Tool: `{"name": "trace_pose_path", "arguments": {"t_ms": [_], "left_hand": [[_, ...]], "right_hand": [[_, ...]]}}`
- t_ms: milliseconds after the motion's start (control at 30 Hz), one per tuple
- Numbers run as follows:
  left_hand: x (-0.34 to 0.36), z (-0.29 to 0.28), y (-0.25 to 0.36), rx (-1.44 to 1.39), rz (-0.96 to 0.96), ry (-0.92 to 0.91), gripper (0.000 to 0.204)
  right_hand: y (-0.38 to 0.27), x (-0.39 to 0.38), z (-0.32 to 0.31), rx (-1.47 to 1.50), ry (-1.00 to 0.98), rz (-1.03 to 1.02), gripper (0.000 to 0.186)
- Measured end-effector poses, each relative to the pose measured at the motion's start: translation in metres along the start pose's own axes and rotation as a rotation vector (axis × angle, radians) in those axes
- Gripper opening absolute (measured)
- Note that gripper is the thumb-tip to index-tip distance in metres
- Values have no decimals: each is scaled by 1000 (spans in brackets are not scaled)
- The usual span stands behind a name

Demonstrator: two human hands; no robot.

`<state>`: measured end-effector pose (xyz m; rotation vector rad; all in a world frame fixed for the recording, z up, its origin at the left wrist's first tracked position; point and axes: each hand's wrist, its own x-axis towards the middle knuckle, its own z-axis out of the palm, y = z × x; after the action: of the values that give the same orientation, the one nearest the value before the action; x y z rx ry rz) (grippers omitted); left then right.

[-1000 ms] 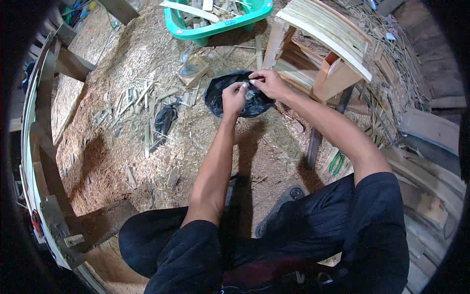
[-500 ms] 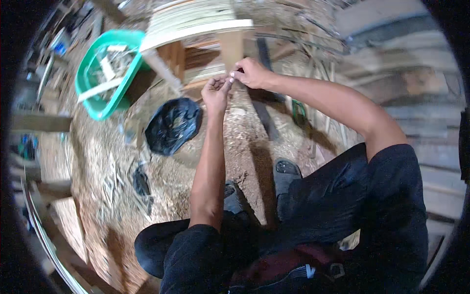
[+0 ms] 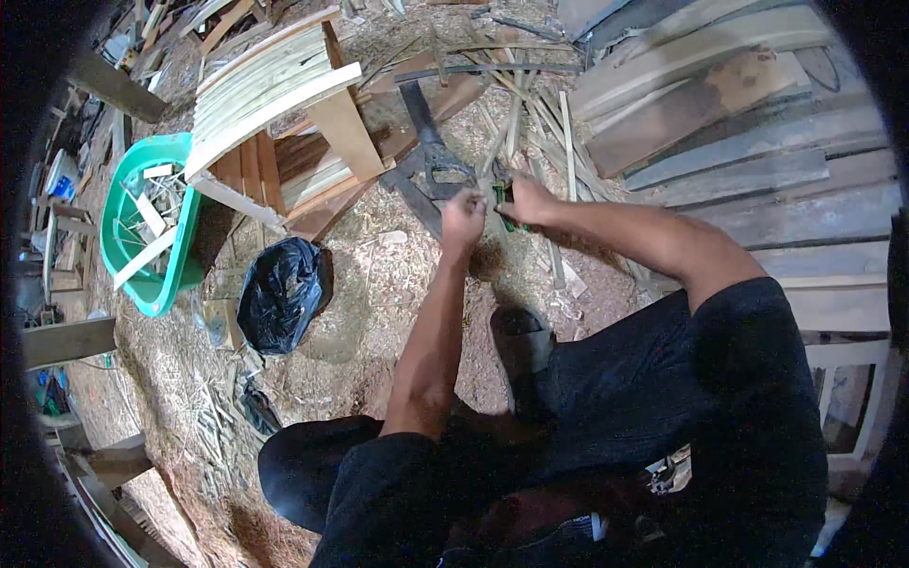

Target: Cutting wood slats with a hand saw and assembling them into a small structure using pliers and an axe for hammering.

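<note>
My right hand (image 3: 532, 203) is closed round a green-and-black tool (image 3: 502, 193), whose exact kind I cannot make out. Just left of it, my left hand (image 3: 464, 220) has its fingers curled together in a pinch; whatever they hold is too small or hidden to name. Beyond my left hand lies a dark tool with a looped handle (image 3: 447, 174), looking like a handsaw. Ahead and to the left, a wooden frame of pale slats and reddish-brown boards (image 3: 275, 90) stands on the shavings-covered ground.
A green plastic tub (image 3: 147, 295) with wood offcuts stands at the left. Near it lies a black plastic bag (image 3: 281, 295), opened out. Thin wood strips (image 3: 569, 142) lie scattered beyond my right hand. Stacked planks (image 3: 757, 149) fill the right side. A wooden post (image 3: 115, 87) rises far left.
Both hands have parted from each other and moved away from the wooden frame, toward me and rightward. My right hand has taken hold of the green-and-black tool. The view has swung right.
</note>
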<state>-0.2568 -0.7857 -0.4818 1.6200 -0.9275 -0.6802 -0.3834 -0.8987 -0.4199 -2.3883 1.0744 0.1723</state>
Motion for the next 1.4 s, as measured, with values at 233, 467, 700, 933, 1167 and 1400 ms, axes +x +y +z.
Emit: {"name": "trace_pose_path", "arguments": {"t_ms": [233, 467, 700, 933, 1167, 1400], "left_hand": [[0, -4, 10, 34, -36, -31, 15], [18, -5, 35, -81, 31, 31, 15], [60, -50, 109, -120, 175, 67, 13], [127, -172, 242, -85, 428, 133, 14], [169, -271, 197, 432, 332, 69, 19], [168, -257, 193, 416, 203, 80, 16]], "right_hand": [[-6, 7, 11, -163, -146, 244, 88], [5, 36, -10, 105, -182, 272, 37], [-34, 34, -60, 1007, -356, 489, 16], [-102, 69, -122, 1371, -194, 288, 13], [-178, 65, -187, 1159, -141, 199, 15], [-206, 87, -176, 1327, -7, -45, 15]]}}
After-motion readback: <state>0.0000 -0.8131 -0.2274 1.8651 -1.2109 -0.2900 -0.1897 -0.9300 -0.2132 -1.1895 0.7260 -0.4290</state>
